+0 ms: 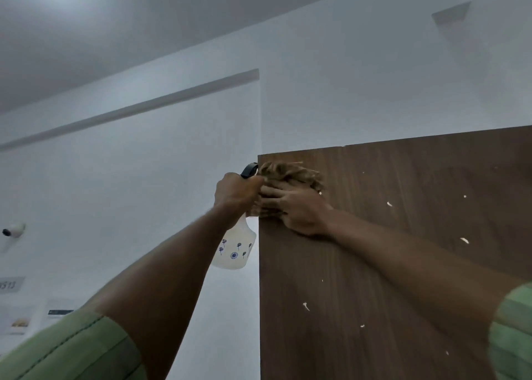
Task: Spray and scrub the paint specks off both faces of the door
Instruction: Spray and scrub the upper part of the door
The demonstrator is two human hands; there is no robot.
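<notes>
Both hands are raised at frame centre: the left hand [234, 192] is wrapped round the neck of a spray bottle [234, 250], which hangs just left of the door [403, 264] edge. The right hand [296, 210] is pressed, fingers spread, on a brown scrub pad [290, 174] against the door's upper left corner. White paint specks [305, 306] are scattered over the brown door face, which fills the lower right.
</notes>
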